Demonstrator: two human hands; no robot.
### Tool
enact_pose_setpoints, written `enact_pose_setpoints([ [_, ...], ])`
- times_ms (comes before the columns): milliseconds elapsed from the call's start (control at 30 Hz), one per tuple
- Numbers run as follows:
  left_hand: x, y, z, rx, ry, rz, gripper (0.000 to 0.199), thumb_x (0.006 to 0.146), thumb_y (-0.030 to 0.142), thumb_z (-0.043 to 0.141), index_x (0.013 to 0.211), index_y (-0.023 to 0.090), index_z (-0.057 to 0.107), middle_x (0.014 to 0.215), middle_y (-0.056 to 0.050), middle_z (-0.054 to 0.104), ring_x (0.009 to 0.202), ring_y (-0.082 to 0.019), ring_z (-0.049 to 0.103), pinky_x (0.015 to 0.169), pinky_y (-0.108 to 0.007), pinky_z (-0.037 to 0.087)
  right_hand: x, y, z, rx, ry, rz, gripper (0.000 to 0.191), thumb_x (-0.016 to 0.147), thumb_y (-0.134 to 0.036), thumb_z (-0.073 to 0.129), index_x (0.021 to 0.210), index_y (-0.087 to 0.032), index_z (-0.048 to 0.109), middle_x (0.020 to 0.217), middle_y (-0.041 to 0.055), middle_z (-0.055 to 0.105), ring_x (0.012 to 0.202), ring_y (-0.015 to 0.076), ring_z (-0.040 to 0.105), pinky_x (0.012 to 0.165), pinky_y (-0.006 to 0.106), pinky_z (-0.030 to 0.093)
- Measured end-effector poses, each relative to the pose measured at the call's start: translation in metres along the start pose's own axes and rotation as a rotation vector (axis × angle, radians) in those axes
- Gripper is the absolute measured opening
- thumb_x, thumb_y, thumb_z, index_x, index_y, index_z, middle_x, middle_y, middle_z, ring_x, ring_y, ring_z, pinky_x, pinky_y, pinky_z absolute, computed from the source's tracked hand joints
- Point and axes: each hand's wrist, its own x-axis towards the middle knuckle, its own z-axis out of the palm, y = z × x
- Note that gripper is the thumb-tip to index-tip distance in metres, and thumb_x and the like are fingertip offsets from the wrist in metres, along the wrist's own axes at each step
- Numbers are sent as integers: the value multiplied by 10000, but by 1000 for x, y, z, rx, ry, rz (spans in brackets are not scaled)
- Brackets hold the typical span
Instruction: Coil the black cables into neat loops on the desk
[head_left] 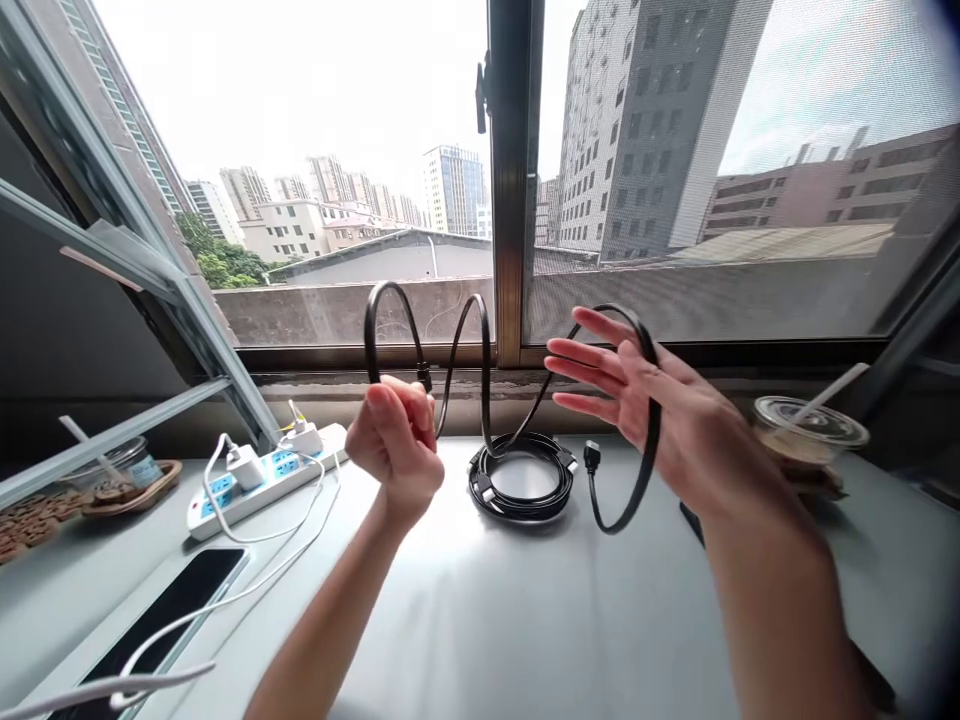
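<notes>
My left hand [397, 440] is closed in a fist around a black cable [484, 350], held above the table. One stretch arches up from the fist to a black plug [424, 375] just behind it. The cable rises in another loop at the middle, then a third by my right hand [637, 390]. That hand has its fingers stretched and spread, with the cable passing under the thumb and across the palm. A second plug [592, 457] dangles at the loop's end, left of the right palm. Behind, a coiled bundle of black cables [521, 510] lies on the table.
On the left are a white power strip [262, 485] with plugged-in chargers, a white cord [277, 575] and a phone [161, 620]. Lidded cups with straws stand at the left [124, 470] and right [810, 425]. A window frame [514, 200] rises behind the table.
</notes>
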Motion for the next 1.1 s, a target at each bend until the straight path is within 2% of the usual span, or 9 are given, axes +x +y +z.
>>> enact_pose_setpoints([
  [100, -16, -1, 0, 48, -122, 47, 438, 957, 350, 365, 553, 184, 351, 460, 47, 309, 333, -50, 255, 352, -246, 185, -2, 5, 8, -24, -118, 45, 309, 910, -346, 488, 1193, -268, 580, 1208, 61, 618, 1126, 195, 578, 914, 364, 516],
  [233, -33, 1, 4, 190, -370, 210, 314, 945, 243, 341, 638, 205, 393, 452, 41, 393, 345, -72, 314, 368, -253, 254, -2, 8, 17, -8, -212, 97, 402, 916, -394, 472, 1267, -205, 521, 1083, 94, 673, 972, 174, 650, 888, 345, 521],
  [367, -41, 10, 12, 375, -589, 373, 229, 847, 108, 393, 644, 210, 359, 435, 56, 397, 334, -84, 311, 360, -268, 223, 0, 9, 20, -34, -151, 34, 418, 866, -478, 527, 1175, -204, 594, 967, 55, 674, 815, 133, 654, 759, 264, 542],
  [500, -43, 15, 16, 483, -699, 485, 186, 778, 112, 429, 632, 212, 371, 438, 52, 396, 339, -98, 306, 368, -272, 233, 3, 9, 18, -139, -75, -20, 418, 744, -358, 707, 1118, -192, 623, 813, -7, 609, 635, 68, 570, 602, 186, 498],
  [600, -39, 18, 12, 446, -759, 463, 140, 792, 199, 390, 654, 212, 407, 461, 31, 415, 367, -113, 341, 388, -278, 260, 3, 8, 15, -188, -61, -41, 432, 757, -313, 688, 1156, -171, 604, 745, -18, 579, 552, 56, 519, 518, 188, 473],
  [700, -27, 20, 7, 471, -641, 313, 37, 800, 238, 443, 791, 211, 467, 519, 36, 455, 433, -122, 425, 455, -276, 342, 3, 3, 7, -256, -34, -55, 418, 815, -310, 610, 1206, -166, 580, 745, -4, 602, 442, 35, 444, 376, 177, 377],
  [833, -8, 17, 3, 502, -524, 112, 511, 734, 272, 612, 1181, 220, 370, 918, -45, 592, 742, -180, 599, 718, -356, 477, -4, -6, -3, -509, -50, -131, 347, 864, -337, 544, 1165, -181, 618, 782, 17, 655, 351, 18, 367, 317, 186, 291],
  [967, -4, 3, 3, 559, -661, 93, 734, 722, 369, 668, 1335, 235, 286, 1323, -158, 457, 1163, -288, 494, 896, -432, 438, -14, -12, -4, -902, -67, -318, 322, 889, -375, 520, 1154, -237, 639, 707, -6, 670, 367, 48, 422, 374, 200, 330],
  [1100, -5, -11, 3, 453, -638, -14, 619, 801, 344, 607, 1349, 235, 340, 1340, -132, 484, 1197, -263, 490, 946, -411, 430, -19, -11, 4, -999, -82, -581, 251, 877, -331, 561, 1093, -268, 673, 822, -1, 715, 592, 113, 617, 569, 223, 455],
])
